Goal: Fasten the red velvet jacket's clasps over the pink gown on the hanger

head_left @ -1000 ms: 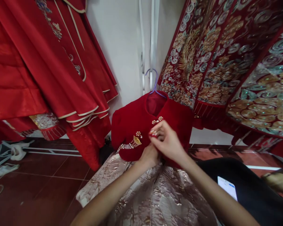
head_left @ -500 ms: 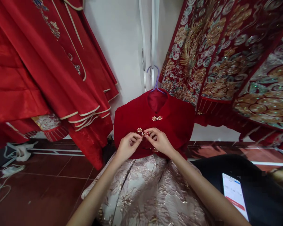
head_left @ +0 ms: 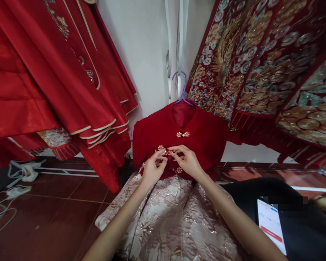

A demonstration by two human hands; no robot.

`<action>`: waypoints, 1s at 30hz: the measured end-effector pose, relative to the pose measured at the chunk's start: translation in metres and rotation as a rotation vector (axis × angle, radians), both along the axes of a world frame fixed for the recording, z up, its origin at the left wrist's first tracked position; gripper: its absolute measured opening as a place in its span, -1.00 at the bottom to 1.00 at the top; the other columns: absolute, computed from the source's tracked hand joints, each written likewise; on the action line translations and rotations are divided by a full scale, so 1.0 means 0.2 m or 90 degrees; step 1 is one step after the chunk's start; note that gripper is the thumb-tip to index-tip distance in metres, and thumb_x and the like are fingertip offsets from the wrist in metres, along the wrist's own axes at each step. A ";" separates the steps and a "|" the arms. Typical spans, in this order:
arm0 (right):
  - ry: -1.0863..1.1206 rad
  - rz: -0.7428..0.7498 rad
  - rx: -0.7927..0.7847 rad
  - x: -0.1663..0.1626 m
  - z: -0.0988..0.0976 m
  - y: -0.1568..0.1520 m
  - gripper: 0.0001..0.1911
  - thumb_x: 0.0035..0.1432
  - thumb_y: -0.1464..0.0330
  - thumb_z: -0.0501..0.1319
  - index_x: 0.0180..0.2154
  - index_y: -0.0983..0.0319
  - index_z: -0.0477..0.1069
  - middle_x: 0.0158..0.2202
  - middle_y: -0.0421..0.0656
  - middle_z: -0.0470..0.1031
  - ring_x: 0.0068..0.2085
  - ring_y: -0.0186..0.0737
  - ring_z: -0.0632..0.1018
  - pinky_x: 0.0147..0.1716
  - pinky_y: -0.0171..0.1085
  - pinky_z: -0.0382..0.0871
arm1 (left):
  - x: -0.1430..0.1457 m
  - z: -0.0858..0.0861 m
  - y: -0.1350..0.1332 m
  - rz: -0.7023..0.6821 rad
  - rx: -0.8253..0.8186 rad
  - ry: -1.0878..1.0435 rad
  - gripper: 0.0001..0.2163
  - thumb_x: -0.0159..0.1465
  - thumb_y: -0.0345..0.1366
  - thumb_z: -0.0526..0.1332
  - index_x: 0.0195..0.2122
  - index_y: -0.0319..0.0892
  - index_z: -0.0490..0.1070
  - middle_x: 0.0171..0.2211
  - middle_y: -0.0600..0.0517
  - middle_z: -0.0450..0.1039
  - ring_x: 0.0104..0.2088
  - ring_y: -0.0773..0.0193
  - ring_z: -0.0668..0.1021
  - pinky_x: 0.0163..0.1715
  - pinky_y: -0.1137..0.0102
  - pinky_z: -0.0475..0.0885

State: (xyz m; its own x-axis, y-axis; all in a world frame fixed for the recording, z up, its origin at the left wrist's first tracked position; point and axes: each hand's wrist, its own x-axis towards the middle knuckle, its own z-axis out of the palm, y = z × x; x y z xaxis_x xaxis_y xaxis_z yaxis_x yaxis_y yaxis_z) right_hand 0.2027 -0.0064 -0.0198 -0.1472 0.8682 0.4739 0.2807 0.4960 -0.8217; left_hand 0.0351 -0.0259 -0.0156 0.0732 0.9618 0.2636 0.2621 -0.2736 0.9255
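A short red velvet jacket (head_left: 150, 132) hangs before me on a purple hanger (head_left: 183, 88). My left hand (head_left: 154, 167) and my right hand (head_left: 189, 162) meet at its front opening. Between their fingertips is the middle frog fastener (head_left: 168, 153), gold flowers with pearl-like beads. Thumb and forefinger of my right hand pinch its right half; my left fingers close on its left side, partly covering it. The top fastener (head_left: 183, 134) is joined. At the hem, the lower fastener (head_left: 178, 170) has its halves apart, with a beaded piece (head_left: 142, 166) left of my left hand.
Pale gold brocade fabric (head_left: 163, 221) spreads below the jacket. Red garments (head_left: 97, 105) hang at left, an embroidered one (head_left: 252, 72) at right. A phone (head_left: 270, 224) lies on a dark surface at lower right. White cables (head_left: 5, 214) lie on the tiled floor.
My left fingers have shifted in against the middle fastener and spread more over it. The beaded piece by the left hem has come into view. The camera view has shifted slightly.
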 end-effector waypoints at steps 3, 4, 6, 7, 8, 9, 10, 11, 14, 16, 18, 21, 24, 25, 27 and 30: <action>0.021 -0.011 0.010 -0.01 0.01 0.01 -0.76 0.19 0.31 0.16 -0.13 0.17 0.50 -0.14 -0.10 0.48 -0.29 -0.29 0.55 -0.39 -0.31 0.56 | 0.00 0.01 0.00 0.020 0.032 -0.007 -0.70 0.18 -0.36 0.21 -0.04 -0.23 0.43 -0.14 -0.09 0.55 -0.13 0.27 0.58 -0.12 0.37 0.50; 0.022 -0.012 0.014 -0.02 0.01 0.01 -0.77 0.19 0.31 0.15 -0.13 0.17 0.50 -0.15 -0.10 0.48 -0.29 -0.30 0.55 -0.39 -0.31 0.56 | -0.01 0.01 0.00 0.022 0.036 -0.012 -0.72 0.18 -0.35 0.22 -0.07 -0.23 0.44 -0.14 -0.09 0.55 -0.13 0.27 0.58 -0.11 0.37 0.50; 0.016 -0.003 0.022 -0.03 0.02 0.01 -0.77 0.19 0.32 0.15 -0.14 0.17 0.50 -0.16 -0.10 0.47 -0.29 -0.30 0.55 -0.41 -0.33 0.56 | -0.01 0.01 0.01 0.027 0.037 -0.026 -0.74 0.16 -0.33 0.24 -0.11 -0.24 0.47 -0.15 -0.09 0.56 -0.15 0.25 0.60 -0.11 0.35 0.50; 0.010 0.002 0.028 -0.03 0.02 0.01 -0.78 0.20 0.32 0.15 -0.14 0.17 0.50 -0.17 -0.10 0.47 -0.29 -0.30 0.54 -0.42 -0.33 0.55 | -0.01 0.01 0.02 0.031 0.035 -0.037 -0.74 0.16 -0.32 0.26 -0.12 -0.24 0.48 -0.16 -0.10 0.57 -0.17 0.25 0.61 -0.11 0.34 0.51; 0.005 0.004 0.035 -0.04 0.03 0.01 -0.78 0.20 0.32 0.14 -0.14 0.17 0.50 -0.17 -0.10 0.47 -0.29 -0.29 0.54 -0.43 -0.34 0.55 | -0.01 0.01 0.03 0.038 0.032 -0.049 -0.74 0.14 -0.31 0.27 -0.14 -0.25 0.48 -0.17 -0.10 0.58 -0.19 0.24 0.61 -0.11 0.33 0.52; -0.003 0.003 0.044 -0.05 0.03 0.01 -0.77 0.21 0.33 0.13 -0.14 0.17 0.49 -0.18 -0.10 0.46 -0.28 -0.28 0.54 -0.44 -0.34 0.54 | -0.01 0.01 0.04 0.045 0.030 -0.060 -0.73 0.13 -0.29 0.29 -0.15 -0.26 0.49 -0.19 -0.10 0.58 -0.21 0.24 0.62 -0.11 0.32 0.52; -0.011 -0.001 0.052 -0.06 0.04 0.01 -0.77 0.21 0.33 0.13 -0.13 0.17 0.49 -0.18 -0.09 0.46 -0.28 -0.28 0.53 -0.44 -0.34 0.54 | -0.01 0.01 0.04 0.054 0.028 -0.070 -0.73 0.12 -0.28 0.30 -0.16 -0.26 0.50 -0.20 -0.10 0.59 -0.23 0.24 0.63 -0.11 0.31 0.53; -0.018 -0.006 0.061 -0.07 0.04 0.00 -0.77 0.22 0.33 0.12 -0.13 0.17 0.48 -0.19 -0.09 0.46 -0.28 -0.27 0.53 -0.44 -0.34 0.54 | 0.00 0.01 0.05 0.064 0.027 -0.076 -0.74 0.12 -0.26 0.31 -0.18 -0.26 0.51 -0.22 -0.09 0.59 -0.24 0.24 0.63 -0.12 0.31 0.53; -0.030 -0.016 0.080 -0.08 0.05 -0.01 -0.78 0.23 0.33 0.12 -0.13 0.18 0.48 -0.19 -0.09 0.46 -0.28 -0.27 0.52 -0.40 -0.31 0.55 | 0.01 0.00 0.05 0.094 0.035 -0.082 -0.77 0.11 -0.27 0.31 -0.22 -0.26 0.54 -0.26 -0.08 0.60 -0.26 0.24 0.63 -0.14 0.32 0.54; -0.028 -0.022 0.087 -0.09 0.06 -0.01 -0.78 0.23 0.33 0.11 -0.14 0.18 0.47 -0.20 -0.09 0.46 -0.27 -0.26 0.52 -0.38 -0.30 0.55 | 0.01 0.00 0.06 0.103 0.043 -0.091 -0.78 0.11 -0.30 0.30 -0.23 -0.26 0.54 -0.27 -0.08 0.61 -0.27 0.24 0.63 -0.15 0.33 0.54; -0.029 -0.033 0.091 -0.10 0.06 -0.01 -0.78 0.24 0.33 0.10 -0.13 0.18 0.47 -0.20 -0.09 0.45 -0.27 -0.25 0.52 -0.39 -0.30 0.55 | 0.00 0.00 0.06 0.099 0.045 -0.108 -0.79 0.10 -0.30 0.30 -0.24 -0.27 0.54 -0.27 -0.09 0.61 -0.27 0.24 0.63 -0.16 0.32 0.54; -0.035 -0.054 0.095 -0.11 0.06 0.00 -0.79 0.24 0.32 0.10 -0.15 0.19 0.46 -0.22 -0.09 0.45 -0.30 -0.26 0.52 -0.42 -0.30 0.54 | -0.02 0.01 0.08 0.083 0.047 -0.102 -0.80 0.10 -0.29 0.30 -0.27 -0.27 0.53 -0.28 -0.10 0.61 -0.29 0.23 0.63 -0.19 0.33 0.54; -0.030 -0.053 0.077 -0.11 0.07 0.01 -0.82 0.20 0.30 0.14 -0.18 0.20 0.42 -0.23 -0.10 0.47 -0.31 -0.27 0.53 -0.43 -0.30 0.54 | -0.04 0.02 0.09 0.055 0.056 -0.053 -0.81 0.13 -0.27 0.28 -0.27 -0.26 0.51 -0.27 -0.09 0.60 -0.28 0.24 0.62 -0.21 0.35 0.53; -0.017 -0.046 0.056 -0.10 0.07 0.01 -0.82 0.19 0.29 0.16 -0.17 0.20 0.39 -0.24 -0.11 0.48 -0.31 -0.26 0.55 -0.43 -0.30 0.54 | -0.04 0.01 0.09 0.050 0.059 -0.044 -0.81 0.15 -0.27 0.25 -0.25 -0.25 0.50 -0.26 -0.09 0.59 -0.28 0.25 0.62 -0.22 0.35 0.53; 0.018 -0.029 -0.004 -0.06 0.06 0.00 -0.77 0.15 0.27 0.19 -0.16 0.20 0.31 -0.28 -0.13 0.50 -0.31 -0.24 0.57 -0.45 -0.30 0.54 | -0.03 -0.01 0.06 0.059 0.069 -0.046 -0.80 0.20 -0.28 0.20 -0.18 -0.24 0.46 -0.24 -0.08 0.57 -0.28 0.28 0.61 -0.21 0.36 0.52; 0.006 -0.003 -0.105 0.04 0.05 -0.06 -0.78 0.14 0.25 0.19 -0.20 0.19 0.28 -0.33 -0.16 0.51 -0.36 -0.26 0.59 -0.48 -0.32 0.53 | 0.01 -0.10 -0.02 0.115 0.069 -0.067 -0.80 0.22 -0.29 0.18 -0.15 -0.21 0.40 -0.26 -0.04 0.56 -0.28 0.31 0.59 -0.22 0.39 0.50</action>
